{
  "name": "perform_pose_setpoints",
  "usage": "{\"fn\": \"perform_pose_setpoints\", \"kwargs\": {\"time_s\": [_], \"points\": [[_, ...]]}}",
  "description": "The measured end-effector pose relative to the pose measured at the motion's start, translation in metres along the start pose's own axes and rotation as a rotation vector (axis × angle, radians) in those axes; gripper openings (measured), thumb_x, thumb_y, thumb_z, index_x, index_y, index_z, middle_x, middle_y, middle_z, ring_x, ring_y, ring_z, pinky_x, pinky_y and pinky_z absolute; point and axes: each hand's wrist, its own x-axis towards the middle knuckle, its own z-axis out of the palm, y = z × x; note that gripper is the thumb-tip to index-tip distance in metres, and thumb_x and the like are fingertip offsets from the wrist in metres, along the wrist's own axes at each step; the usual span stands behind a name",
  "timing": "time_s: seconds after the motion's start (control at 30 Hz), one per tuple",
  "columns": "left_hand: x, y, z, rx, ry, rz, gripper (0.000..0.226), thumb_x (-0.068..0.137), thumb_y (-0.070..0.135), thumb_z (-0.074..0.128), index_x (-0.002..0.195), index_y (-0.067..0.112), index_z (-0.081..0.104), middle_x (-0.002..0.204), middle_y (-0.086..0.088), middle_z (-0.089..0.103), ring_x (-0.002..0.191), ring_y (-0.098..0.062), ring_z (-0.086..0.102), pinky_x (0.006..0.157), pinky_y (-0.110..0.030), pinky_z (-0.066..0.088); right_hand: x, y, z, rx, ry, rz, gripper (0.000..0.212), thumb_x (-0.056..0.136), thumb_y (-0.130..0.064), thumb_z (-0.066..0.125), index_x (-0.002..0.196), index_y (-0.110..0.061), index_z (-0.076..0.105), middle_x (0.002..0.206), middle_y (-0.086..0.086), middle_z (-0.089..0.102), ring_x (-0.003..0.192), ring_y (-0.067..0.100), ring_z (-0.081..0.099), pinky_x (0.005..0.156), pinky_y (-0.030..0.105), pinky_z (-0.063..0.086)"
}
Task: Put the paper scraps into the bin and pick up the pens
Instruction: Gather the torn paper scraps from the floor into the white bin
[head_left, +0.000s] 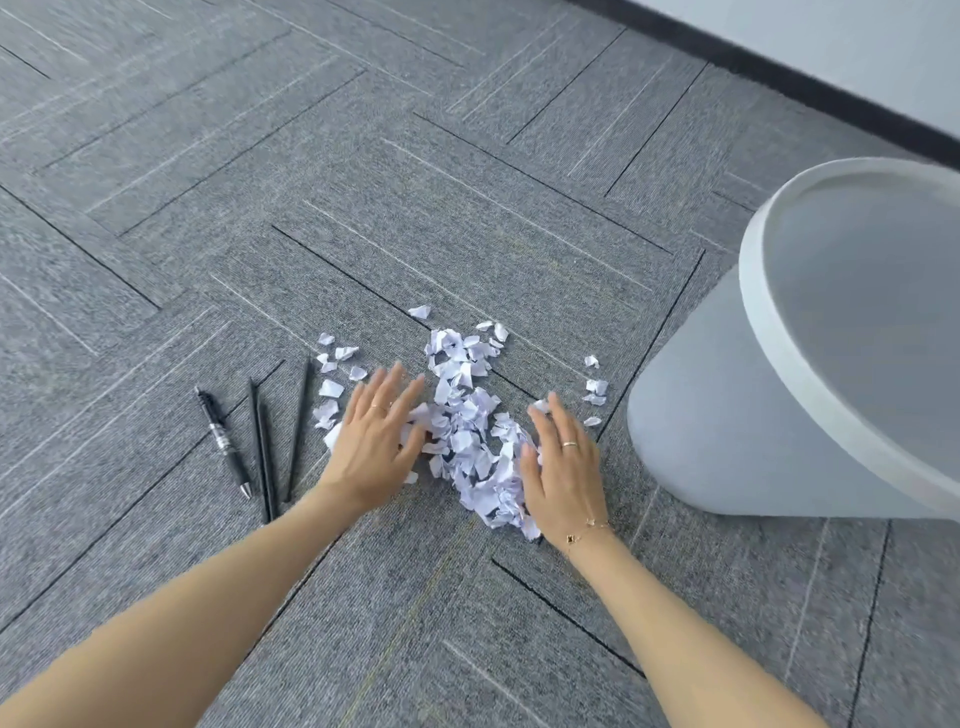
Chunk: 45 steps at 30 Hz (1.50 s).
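A heap of white paper scraps (467, 426) lies on the grey carpet between my two hands. My left hand (376, 441) rests flat against the heap's left side, fingers spread. My right hand (561, 462) presses against its right side, fingers apart, a ring on one finger. Loose scraps (332, 387) lie to the left of the heap and a few more scraps (595, 387) to the right. A black click pen (223, 441) and thin black pens (265, 452) lie on the carpet left of my left hand. The grey bin (727, 415) stands at the right.
Grey carpet tiles (363, 208) cover the floor all around. A white wall with a dark skirting board (779, 73) runs along the upper right, behind the bin.
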Motion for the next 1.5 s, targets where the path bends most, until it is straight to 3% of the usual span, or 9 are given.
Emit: {"fn": "perform_pose_setpoints", "kwargs": {"time_s": [0.23, 0.43, 0.67, 0.77, 0.93, 1.03, 1.23, 1.37, 1.5], "points": [[0.049, -0.028, -0.020, -0.102, 0.017, -0.183, 0.054, 0.095, 0.050, 0.020, 0.145, 0.033, 0.012, 0.157, 0.001, -0.001, 0.144, -0.024, 0.000, 0.113, -0.049, 0.004, 0.055, 0.035, -0.014, 0.015, 0.034, 0.138, 0.058, 0.094, -0.040, 0.016, 0.146, -0.014, 0.017, 0.157, 0.012, 0.000, 0.145, 0.025, -0.002, 0.116, 0.034, -0.001], [0.094, -0.035, -0.019, -0.028, -0.060, -0.055, 0.058, 0.093, 0.054, 0.020, 0.146, 0.034, 0.006, 0.156, 0.005, -0.001, 0.144, -0.018, -0.001, 0.115, -0.043, 0.001, 0.085, 0.048, -0.011, 0.068, 0.043, 0.253, 0.054, 0.098, -0.032, 0.025, 0.146, -0.012, 0.012, 0.157, 0.012, 0.000, 0.145, 0.025, -0.004, 0.116, 0.033, -0.002], [0.133, -0.003, -0.010, -0.015, -0.172, 0.077, 0.061, 0.093, 0.056, 0.018, 0.147, 0.032, 0.003, 0.156, 0.003, -0.001, 0.144, -0.019, -0.005, 0.114, -0.038, -0.007, 0.091, 0.024, -0.001, 0.112, -0.052, 0.036, 0.053, 0.099, -0.033, 0.020, 0.147, -0.014, 0.008, 0.157, 0.003, 0.002, 0.145, 0.014, -0.003, 0.119, 0.032, 0.001], [0.115, 0.008, -0.005, 0.031, -0.206, 0.241, 0.056, 0.094, 0.055, 0.019, 0.146, 0.036, 0.009, 0.156, 0.005, -0.003, 0.143, -0.016, -0.008, 0.114, -0.037, -0.010, 0.075, 0.005, 0.007, 0.157, -0.113, -0.063, 0.052, 0.099, -0.032, 0.021, 0.147, -0.017, 0.010, 0.157, -0.001, 0.002, 0.144, 0.010, -0.003, 0.118, 0.030, 0.001], [0.080, 0.007, -0.004, 0.027, -0.216, 0.362, 0.048, 0.098, 0.045, 0.019, 0.144, 0.035, 0.015, 0.155, 0.008, 0.000, 0.142, -0.009, -0.005, 0.116, -0.032, -0.007, 0.051, 0.000, 0.016, 0.122, -0.222, -0.218, 0.053, 0.097, -0.037, 0.016, 0.147, -0.021, 0.010, 0.156, -0.008, 0.002, 0.143, 0.004, -0.005, 0.118, 0.027, 0.002], [0.066, 0.003, -0.007, 0.036, -0.226, 0.409, 0.047, 0.098, 0.043, 0.018, 0.144, 0.032, 0.018, 0.155, 0.007, 0.010, 0.143, -0.007, 0.004, 0.119, -0.032, 0.003, 0.035, -0.003, 0.012, 0.092, -0.289, -0.294, 0.053, 0.098, -0.034, 0.017, 0.148, -0.020, 0.007, 0.151, -0.013, -0.005, 0.140, -0.001, -0.010, 0.117, 0.022, -0.003], [0.036, -0.001, -0.015, 0.018, -0.257, 0.389, 0.046, 0.098, 0.040, 0.023, 0.144, 0.034, 0.019, 0.153, 0.009, 0.021, 0.142, -0.009, 0.018, 0.116, -0.028, 0.006, 0.008, -0.010, 0.005, 0.080, -0.357, -0.324, 0.052, 0.100, -0.034, 0.020, 0.148, -0.020, 0.005, 0.153, -0.013, -0.003, 0.138, -0.003, -0.010, 0.116, 0.019, -0.002], [0.016, -0.001, -0.024, 0.071, -0.275, 0.383, 0.050, 0.098, 0.042, 0.020, 0.145, 0.034, 0.006, 0.154, 0.010, 0.011, 0.142, -0.006, 0.004, 0.118, -0.032, 0.001, -0.004, -0.010, -0.003, 0.083, -0.348, -0.291, 0.052, 0.099, -0.037, 0.020, 0.147, -0.021, 0.008, 0.156, -0.008, 0.007, 0.135, -0.005, -0.006, 0.115, 0.019, 0.002], [0.003, -0.001, -0.026, 0.067, -0.203, 0.303, 0.054, 0.096, 0.047, 0.019, 0.145, 0.038, -0.002, 0.155, 0.010, -0.006, 0.143, -0.011, -0.008, 0.117, -0.037, -0.004, -0.011, -0.003, -0.006, -0.013, -0.310, -0.273, 0.053, 0.097, -0.038, 0.017, 0.147, -0.023, 0.008, 0.155, -0.007, -0.001, 0.139, 0.001, -0.007, 0.119, 0.030, 0.003]]}}
